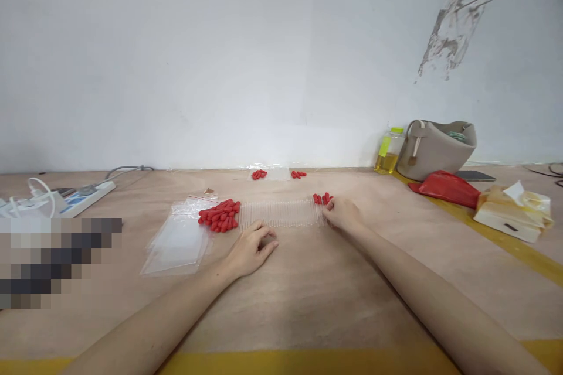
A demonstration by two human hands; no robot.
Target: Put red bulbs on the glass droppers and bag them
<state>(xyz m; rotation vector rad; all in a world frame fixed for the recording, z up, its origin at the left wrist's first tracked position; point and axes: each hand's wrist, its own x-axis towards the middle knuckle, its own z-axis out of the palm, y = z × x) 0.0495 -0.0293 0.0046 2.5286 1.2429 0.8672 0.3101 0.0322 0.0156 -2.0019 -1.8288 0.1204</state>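
Your left hand (251,249) is at the left end of a row of thin clear sticks (279,213) on the desk (290,293); its fingers are loosely curved, with the thumb apart, and it seems to grasp nothing. Your right hand (342,214) is at the right end of the row, its fingertips close at the small group of red pieces (317,199); whether it grips one, I cannot tell. The larger red pile (220,215) lies at the left, partly over flat clear bags (178,246). At the far right stands a grey handbag (435,155).
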